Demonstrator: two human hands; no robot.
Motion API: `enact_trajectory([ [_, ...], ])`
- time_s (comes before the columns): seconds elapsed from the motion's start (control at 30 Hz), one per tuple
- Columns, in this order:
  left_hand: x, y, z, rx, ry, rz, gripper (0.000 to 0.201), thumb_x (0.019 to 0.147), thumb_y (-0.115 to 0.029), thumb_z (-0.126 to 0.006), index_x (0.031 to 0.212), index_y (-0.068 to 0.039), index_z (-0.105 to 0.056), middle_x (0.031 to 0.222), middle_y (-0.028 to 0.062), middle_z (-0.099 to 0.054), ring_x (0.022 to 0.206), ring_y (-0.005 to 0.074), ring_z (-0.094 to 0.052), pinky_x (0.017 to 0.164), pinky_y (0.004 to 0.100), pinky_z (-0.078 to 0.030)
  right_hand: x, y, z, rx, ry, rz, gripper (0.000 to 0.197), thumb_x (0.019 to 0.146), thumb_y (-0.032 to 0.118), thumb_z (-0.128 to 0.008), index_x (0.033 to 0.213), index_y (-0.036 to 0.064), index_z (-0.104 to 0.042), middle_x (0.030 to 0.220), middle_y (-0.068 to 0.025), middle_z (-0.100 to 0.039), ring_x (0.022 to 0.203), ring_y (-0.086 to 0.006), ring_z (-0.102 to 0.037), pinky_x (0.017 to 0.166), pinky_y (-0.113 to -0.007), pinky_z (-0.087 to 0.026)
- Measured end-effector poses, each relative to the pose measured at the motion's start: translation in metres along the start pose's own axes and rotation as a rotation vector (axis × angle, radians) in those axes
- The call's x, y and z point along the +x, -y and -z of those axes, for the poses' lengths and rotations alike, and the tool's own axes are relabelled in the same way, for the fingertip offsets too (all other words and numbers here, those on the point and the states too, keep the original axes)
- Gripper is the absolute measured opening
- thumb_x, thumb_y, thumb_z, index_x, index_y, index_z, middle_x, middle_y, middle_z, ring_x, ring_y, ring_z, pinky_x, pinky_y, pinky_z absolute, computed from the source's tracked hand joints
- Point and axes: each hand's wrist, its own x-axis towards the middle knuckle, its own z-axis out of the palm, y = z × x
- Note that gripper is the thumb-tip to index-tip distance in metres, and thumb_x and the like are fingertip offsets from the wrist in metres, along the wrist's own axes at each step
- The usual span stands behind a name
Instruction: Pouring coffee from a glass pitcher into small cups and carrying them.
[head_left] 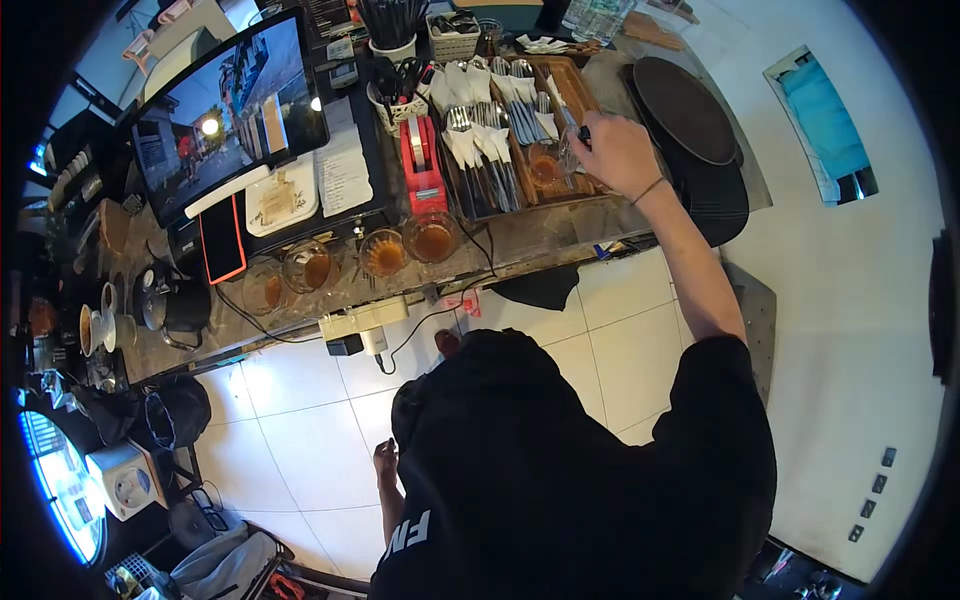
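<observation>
My right hand reaches out over the wooden cutlery tray with its fingers closed on a clear glass. Brown liquid shows in the glass, at the tray's near right part. A small black piece shows by the fingertips. Beside it in the tray lie several forks and spoons wrapped in white napkins. Down at my left side, above the tiled floor, is my left hand, small in view. Its fingers look curled, and what they hold, if anything, cannot be made out.
Several glasses of brown liquid line the counter's front edge. A red tape dispenser, a tablet screen, a phone and a black kettle stand further left. A round brown tray lies right; a power strip hangs below.
</observation>
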Motion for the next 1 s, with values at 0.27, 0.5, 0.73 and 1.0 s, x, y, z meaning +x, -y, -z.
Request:
enact_trajectory([
  [0.27,-0.008,0.002,-0.003,0.002,0.004,0.022,0.046,0.092,-0.044,-0.070,0.112,-0.003,-0.062,0.089,0.0043,-0.065,0.075,0.0133,-0.059,0.062,0.0265,-0.046,0.004,0.004,0.001,-0.060,0.008,0.059,0.027,0.088,0.029,-0.065,0.083,0.0026,-0.062,0.070,-0.0164,-0.066,0.069,-0.0331,-0.067,0.065,-0.045,-0.054],
  [0.5,-0.006,0.006,-0.007,0.010,0.013,0.029,0.045,0.092,-0.043,-0.070,0.112,-0.003,-0.062,0.089,0.0041,-0.065,0.075,0.0131,-0.059,0.064,0.0262,-0.046,0.003,0.000,0.004,-0.036,-0.031,0.023,0.031,0.088,0.033,-0.065,0.084,0.0016,-0.063,0.069,-0.0181,-0.066,0.067,-0.0347,-0.066,0.064,-0.045,-0.054],
  [0.73,0.016,0.022,-0.005,-0.079,0.061,-0.030,0.042,0.092,-0.041,-0.070,0.111,-0.004,-0.062,0.087,0.0030,-0.064,0.074,0.0120,-0.058,0.063,0.0253,-0.045,-0.008,-0.017,0.013,0.176,-0.202,-0.203,0.039,0.087,0.036,-0.068,0.075,-0.0010,-0.065,0.062,-0.0193,-0.062,0.061,-0.0370,-0.065,0.058,-0.044,-0.052],
  [1.0,0.009,0.013,-0.004,0.029,0.028,-0.005,0.042,0.092,-0.041,-0.070,0.110,-0.004,-0.063,0.085,0.0024,-0.064,0.069,0.0110,-0.057,0.055,0.0252,-0.042,-0.033,-0.053,0.025,0.369,-0.335,-0.420,0.039,0.086,0.030,-0.072,0.073,-0.0050,-0.062,0.060,-0.0160,-0.060,0.055,-0.0287,-0.062,0.058,-0.036,-0.048],
])
